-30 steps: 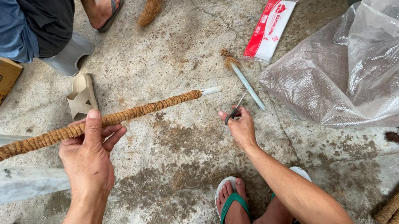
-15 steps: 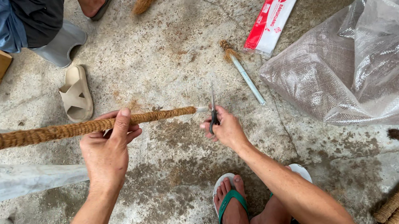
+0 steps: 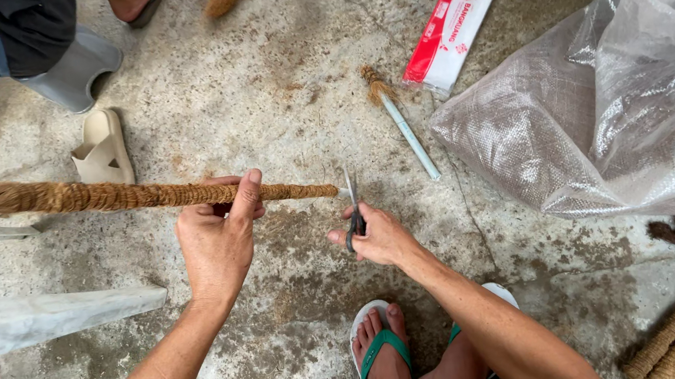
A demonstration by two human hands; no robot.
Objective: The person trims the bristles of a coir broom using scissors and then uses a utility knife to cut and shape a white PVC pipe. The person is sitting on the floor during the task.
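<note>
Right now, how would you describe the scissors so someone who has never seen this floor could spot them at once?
Start at the long fibre-wrapped pole that the left hand holds across the concrete floor, and follow it to its thin right tip. Just beyond that tip, the right hand grips the scissors, blades pointing up. They are the only dark metal tool here, unlike the pale stick lying loose beyond.

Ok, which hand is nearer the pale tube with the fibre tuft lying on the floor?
Right. The right hand, holding scissors, sits just below-left of the tube; the left hand grips the coir-wrapped pole farther left.
</note>
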